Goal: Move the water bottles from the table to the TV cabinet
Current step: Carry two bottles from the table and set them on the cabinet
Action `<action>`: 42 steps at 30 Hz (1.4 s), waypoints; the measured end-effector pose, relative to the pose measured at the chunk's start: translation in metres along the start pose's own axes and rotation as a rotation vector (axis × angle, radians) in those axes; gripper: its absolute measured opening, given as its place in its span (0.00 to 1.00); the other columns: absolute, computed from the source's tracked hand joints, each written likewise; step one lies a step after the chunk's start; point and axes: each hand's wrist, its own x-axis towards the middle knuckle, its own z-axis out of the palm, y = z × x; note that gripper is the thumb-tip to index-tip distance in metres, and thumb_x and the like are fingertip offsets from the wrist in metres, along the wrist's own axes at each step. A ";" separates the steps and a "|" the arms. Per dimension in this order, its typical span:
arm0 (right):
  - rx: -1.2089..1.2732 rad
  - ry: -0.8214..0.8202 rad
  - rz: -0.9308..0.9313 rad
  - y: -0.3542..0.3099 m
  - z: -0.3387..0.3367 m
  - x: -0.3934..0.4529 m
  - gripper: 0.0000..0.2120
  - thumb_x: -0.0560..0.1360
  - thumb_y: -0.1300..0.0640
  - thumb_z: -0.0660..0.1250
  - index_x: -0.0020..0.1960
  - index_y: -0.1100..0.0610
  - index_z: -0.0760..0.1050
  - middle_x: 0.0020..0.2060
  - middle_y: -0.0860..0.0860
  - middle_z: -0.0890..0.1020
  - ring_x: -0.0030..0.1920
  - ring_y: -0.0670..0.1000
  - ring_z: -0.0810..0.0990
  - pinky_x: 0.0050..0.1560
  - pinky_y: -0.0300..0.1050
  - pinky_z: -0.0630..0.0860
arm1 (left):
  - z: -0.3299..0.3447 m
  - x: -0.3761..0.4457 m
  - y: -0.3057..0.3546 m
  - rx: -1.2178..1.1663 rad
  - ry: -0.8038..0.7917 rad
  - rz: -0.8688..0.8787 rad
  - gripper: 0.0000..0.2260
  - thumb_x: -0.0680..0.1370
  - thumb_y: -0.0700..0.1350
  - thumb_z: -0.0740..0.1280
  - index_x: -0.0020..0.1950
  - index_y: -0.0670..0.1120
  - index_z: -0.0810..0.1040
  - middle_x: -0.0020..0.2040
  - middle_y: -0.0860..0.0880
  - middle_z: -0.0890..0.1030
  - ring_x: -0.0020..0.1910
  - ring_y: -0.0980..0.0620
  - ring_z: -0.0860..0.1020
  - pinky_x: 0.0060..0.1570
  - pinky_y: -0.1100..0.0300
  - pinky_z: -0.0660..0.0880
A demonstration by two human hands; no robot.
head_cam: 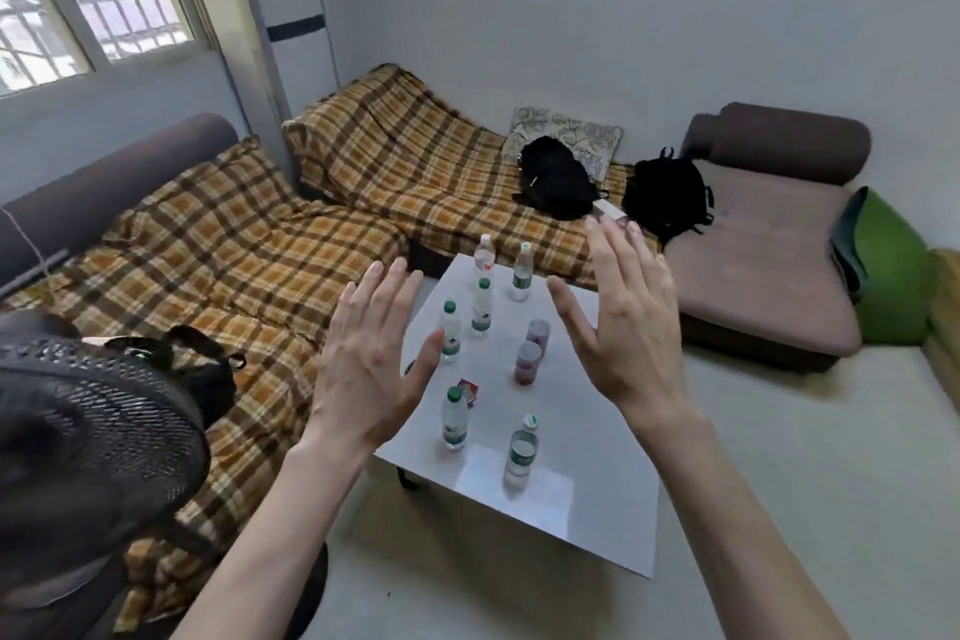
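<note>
Several clear water bottles stand upright on a low white table (587, 499). Two stand nearest me: one with a green cap (454, 418) and one with a white cap (521, 452). Two more green-capped bottles (450, 332) (482, 308) stand mid-table. At the far edge are a red-labelled bottle (484, 253) and a white-capped one (521, 272). My left hand (371, 353) and my right hand (618, 322) are raised over the table, palms facing each other, fingers spread, holding nothing. No TV cabinet is in view.
Two purple-tinted cups (537, 335) (527, 363) and a small red box (468, 390) share the table. A plaid-covered sofa (234, 250) wraps the left and back, with black bags (558, 185) (667, 195). A black fan (93, 426) stands at left. A brown seat (753, 244) is at right.
</note>
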 end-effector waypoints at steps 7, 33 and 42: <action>-0.030 -0.065 0.091 0.024 0.059 0.024 0.33 0.84 0.35 0.50 0.82 0.52 0.56 0.81 0.51 0.61 0.82 0.53 0.54 0.80 0.59 0.56 | 0.083 0.035 -0.035 -0.055 -0.094 0.022 0.28 0.85 0.60 0.55 0.82 0.48 0.62 0.82 0.48 0.63 0.84 0.48 0.56 0.83 0.50 0.50; 0.054 -0.417 0.258 0.112 0.264 0.088 0.34 0.82 0.33 0.47 0.83 0.49 0.52 0.83 0.48 0.56 0.83 0.52 0.50 0.81 0.55 0.48 | 0.275 0.130 -0.073 -0.183 -0.287 0.060 0.27 0.83 0.52 0.64 0.81 0.44 0.66 0.82 0.48 0.65 0.83 0.46 0.61 0.80 0.43 0.61; 0.077 -0.559 0.278 0.118 0.302 0.038 0.34 0.82 0.35 0.51 0.83 0.51 0.55 0.82 0.48 0.59 0.82 0.54 0.54 0.80 0.56 0.51 | 0.326 0.108 -0.073 -0.188 -0.463 0.037 0.24 0.83 0.53 0.64 0.77 0.44 0.72 0.78 0.47 0.71 0.80 0.45 0.66 0.79 0.51 0.61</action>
